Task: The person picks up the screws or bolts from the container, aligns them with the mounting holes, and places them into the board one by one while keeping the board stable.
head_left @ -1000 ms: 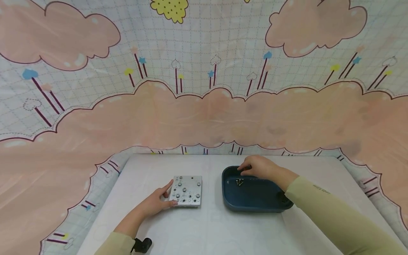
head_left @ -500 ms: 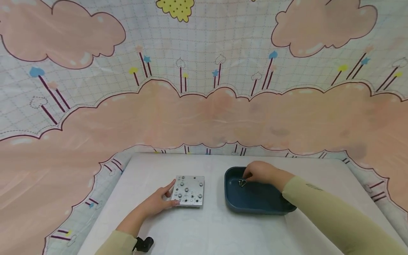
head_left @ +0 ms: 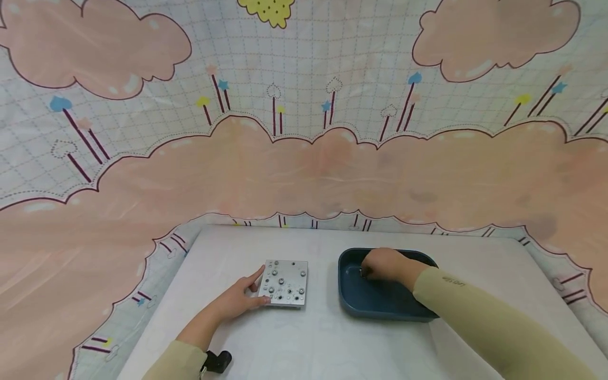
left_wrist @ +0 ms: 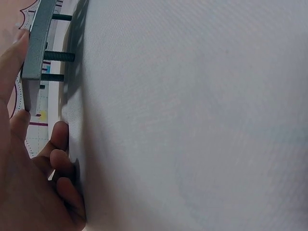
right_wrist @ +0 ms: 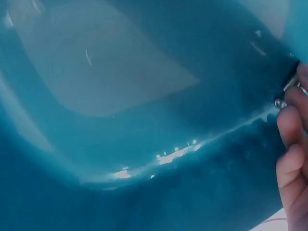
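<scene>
While left grip [head_left: 236, 302] clamps drilled metal plate [head_left: 291, 273], right grip [head_left: 386, 265] seems pinched on a screw [right_wrist: 278, 103] in blue tray [head_left: 366, 303]; likely pickup step, next needing a clean lift.

Left hand [head_left: 233, 303] has thumb [head_left: 258, 301] and forefinger [head_left: 256, 275] parted; right hand [head_left: 387, 264] is curled.

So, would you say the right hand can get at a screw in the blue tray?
Probably yes: the right hand is inside the open-topped blue tray, with its fingertips right at a screw.
</scene>
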Motion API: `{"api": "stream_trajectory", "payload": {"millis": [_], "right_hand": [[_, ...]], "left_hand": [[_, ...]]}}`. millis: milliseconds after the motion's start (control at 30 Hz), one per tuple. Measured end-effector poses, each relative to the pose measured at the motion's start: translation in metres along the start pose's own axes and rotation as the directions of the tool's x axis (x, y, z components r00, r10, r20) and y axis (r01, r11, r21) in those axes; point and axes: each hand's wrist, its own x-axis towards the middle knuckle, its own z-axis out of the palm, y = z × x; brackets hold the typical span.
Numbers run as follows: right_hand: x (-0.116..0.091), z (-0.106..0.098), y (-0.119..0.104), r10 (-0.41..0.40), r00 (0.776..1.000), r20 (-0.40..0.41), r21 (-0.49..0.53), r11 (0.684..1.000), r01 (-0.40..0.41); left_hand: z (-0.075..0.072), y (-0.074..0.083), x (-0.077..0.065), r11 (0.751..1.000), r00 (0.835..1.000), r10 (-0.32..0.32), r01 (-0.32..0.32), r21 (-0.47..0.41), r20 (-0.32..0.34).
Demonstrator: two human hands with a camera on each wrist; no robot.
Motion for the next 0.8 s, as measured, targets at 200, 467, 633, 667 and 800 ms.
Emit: {"api": "stream_trajectory", "payload": {"millis": [200,467,633,667,800], "right_hand": [[0.0007,0.0026,-0.0009,-0.017,1.000,-0.026,-0.031,0.999,0.016],[0.0008,0.0035,0.0001,0.013,1.000,0.004,-0.005,1.000,-0.013],[0.0014,0.0050,0.0004,0.003,1.000,0.011,-0.011,1.000,-0.003],[0.0016,0.0055,0.0003,-0.005,1.000,0.007,-0.012,1.000,0.005],[0.0018,0.0080,0.0001,-0.029,1.000,-0.011,-0.026,0.999,0.029]], "left_hand": [[0.0011,-0.0001,0.0016,1.000,1.000,0.015,-0.015,-0.010,-0.002],[0.0003,0.0005,0.0003,1.000,1.000,0.015,-0.015,-0.020,0.001],[-0.0010,0.0019,-0.0007,1.000,1.000,0.008,-0.008,-0.020,0.003],[-0.0010,0.0020,-0.0006,1.000,1.000,0.008,-0.007,-0.020,0.002],[0.0003,0.0011,0.0002,1.000,1.000,0.002,-0.002,-0.017,0.002]]}}
